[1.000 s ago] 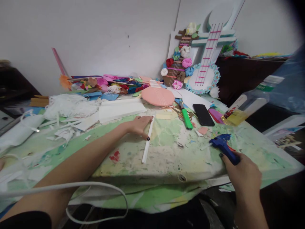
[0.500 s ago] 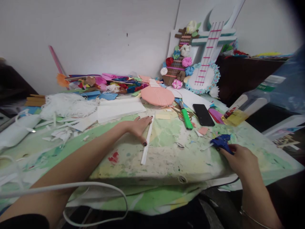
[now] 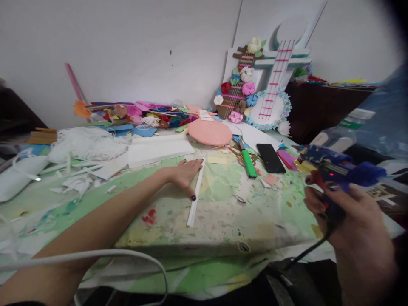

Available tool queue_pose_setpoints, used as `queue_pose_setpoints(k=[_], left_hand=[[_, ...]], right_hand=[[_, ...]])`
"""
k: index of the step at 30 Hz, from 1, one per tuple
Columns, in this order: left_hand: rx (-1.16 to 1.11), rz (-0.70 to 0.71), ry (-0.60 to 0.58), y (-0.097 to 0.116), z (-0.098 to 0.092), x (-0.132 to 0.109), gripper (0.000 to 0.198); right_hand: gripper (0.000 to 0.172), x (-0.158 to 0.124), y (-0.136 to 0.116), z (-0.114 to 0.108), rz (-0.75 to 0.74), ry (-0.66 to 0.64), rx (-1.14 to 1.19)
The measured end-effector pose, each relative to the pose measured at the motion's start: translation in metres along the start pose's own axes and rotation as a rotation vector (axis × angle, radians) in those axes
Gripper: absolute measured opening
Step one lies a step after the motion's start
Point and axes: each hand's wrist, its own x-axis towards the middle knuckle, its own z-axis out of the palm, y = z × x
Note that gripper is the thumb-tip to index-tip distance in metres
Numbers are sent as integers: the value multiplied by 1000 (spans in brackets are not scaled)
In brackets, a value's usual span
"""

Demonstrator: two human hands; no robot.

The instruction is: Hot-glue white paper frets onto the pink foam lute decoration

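Observation:
My left hand (image 3: 186, 176) lies spread on the table, its fingertips and thumb against the left edge of a narrow white folded strip (image 3: 195, 199). Fingers of my right hand (image 3: 353, 212) are wrapped round the handle of a blue glue gun (image 3: 334, 170) with a small red light, raised above the table's right side. The gun is somewhat blurred, and a dark cord hangs from its grip. Beyond the strip rests a pink paper instrument shape (image 3: 210, 131) with white strings.
A green-handled cutter (image 3: 247, 163) and a black phone (image 3: 270, 158) lie right of centre. White paper (image 3: 159, 151), scraps and white string (image 3: 89, 143) cover the left. Decorated paper instruments (image 3: 269, 110) lean at the back. A white cable loops across the front left.
My right hand has lifted the blue glue gun off the table, up and to the right, turning it. My left hand has stayed beside the strip.

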Motion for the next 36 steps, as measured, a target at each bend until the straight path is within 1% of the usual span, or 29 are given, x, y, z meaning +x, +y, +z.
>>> queue_pose_setpoints(k=[2, 3, 4, 6, 7, 11, 13, 16, 19, 23, 27, 29, 33, 36], left_hand=[[-1, 14, 5, -1, 1, 0, 117], [1, 18, 2, -1, 1, -1, 118], [3, 19, -5, -1, 1, -1, 118], [9, 6, -26, 0, 1, -1, 120], [12, -1, -36, 0, 0, -1, 120], [20, -19, -48, 3, -2, 0, 124], [24, -28, -55, 4, -3, 1, 126], [28, -31, -58, 2, -3, 1, 128], [26, -10, -26, -1, -1, 0, 126], [12, 9, 0, -4, 2, -4, 122], [4, 20, -10, -3, 2, -7, 117], [0, 22, -11, -3, 1, -8, 117], [-20, 40, -1, -6, 4, -8, 117], [-41, 58, 36, -10, 7, -8, 117]], right_hand=[[25, 14, -3, 23, 21, -78, -22], [23, 21, -2, 36, 23, -115, -45], [22, 28, 1, 48, 51, -181, -76], [23, 41, 11, 72, 109, -298, -132], [23, 47, 20, 82, 127, -350, -133], [23, 68, 63, 117, 171, -470, -174], [25, 77, 85, 130, 194, -481, -191], [28, 91, 111, 142, 175, -463, -231], [24, 100, 128, 146, 143, -463, -249], [17, 102, 139, 139, 153, -470, -290], [19, 98, 138, 127, 100, -400, -421], [23, 97, 136, 122, 86, -396, -497], [26, 97, 132, 116, 165, -425, -494], [25, 100, 134, 112, 207, -441, -486]])
